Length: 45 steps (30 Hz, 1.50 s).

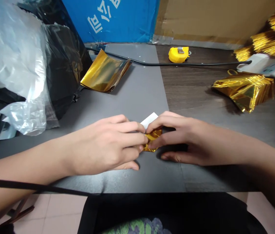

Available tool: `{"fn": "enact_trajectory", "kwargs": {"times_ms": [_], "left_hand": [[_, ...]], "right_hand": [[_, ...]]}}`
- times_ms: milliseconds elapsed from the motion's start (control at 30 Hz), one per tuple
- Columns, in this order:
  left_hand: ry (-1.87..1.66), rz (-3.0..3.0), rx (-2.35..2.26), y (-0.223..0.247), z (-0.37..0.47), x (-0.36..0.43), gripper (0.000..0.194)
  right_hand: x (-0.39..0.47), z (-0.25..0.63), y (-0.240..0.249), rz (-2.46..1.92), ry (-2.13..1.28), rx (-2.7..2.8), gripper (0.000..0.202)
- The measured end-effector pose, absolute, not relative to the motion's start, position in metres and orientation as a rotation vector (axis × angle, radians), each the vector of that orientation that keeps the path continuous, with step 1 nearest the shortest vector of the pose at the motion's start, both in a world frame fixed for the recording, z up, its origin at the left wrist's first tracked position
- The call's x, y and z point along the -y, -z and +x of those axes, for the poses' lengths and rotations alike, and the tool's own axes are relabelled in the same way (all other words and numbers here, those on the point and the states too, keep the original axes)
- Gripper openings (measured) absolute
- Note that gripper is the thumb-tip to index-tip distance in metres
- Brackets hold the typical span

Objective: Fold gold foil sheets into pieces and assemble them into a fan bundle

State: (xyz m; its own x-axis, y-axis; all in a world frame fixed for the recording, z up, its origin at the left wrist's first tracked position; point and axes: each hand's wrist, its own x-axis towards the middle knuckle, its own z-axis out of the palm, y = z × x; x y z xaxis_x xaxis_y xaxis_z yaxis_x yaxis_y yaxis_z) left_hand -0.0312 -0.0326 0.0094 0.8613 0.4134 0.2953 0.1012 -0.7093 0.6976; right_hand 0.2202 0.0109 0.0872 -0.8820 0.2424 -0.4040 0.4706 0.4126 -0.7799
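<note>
A small piece of gold foil paper [154, 136] lies on the grey table mat between my hands, with a white piece [150, 119] sticking out behind it. My left hand [110, 143] has its fingers together, their tips pressing the foil's left part and covering it. From the right, my right hand [183, 138] touches the foil with its curved fingers, which are spread apart; the thumb rests on the mat, clear of the foil. Behind my left hand sits a curled stack of gold sheets [105, 72]. A bundle of folded gold foil [245, 89] lies at the right.
Black and clear plastic bags [64, 61] stand at the left. A blue box [118, 22] and a cardboard box [195, 21] line the back. A black cable [147, 63] crosses near a yellow tape measure [178, 55]. More gold bundles [273, 44] lie back right.
</note>
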Motion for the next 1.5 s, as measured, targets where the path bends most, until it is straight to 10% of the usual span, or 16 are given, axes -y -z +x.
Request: {"fn": "enact_trajectory", "kwargs": {"times_ms": [1500], "left_hand": [[-0.486, 2.182, -0.329, -0.009, -0.034, 0.035, 0.027]], "right_hand": [[-0.014, 0.220, -0.090, 0.525, 1.444, -2.458, 0.015]]}}
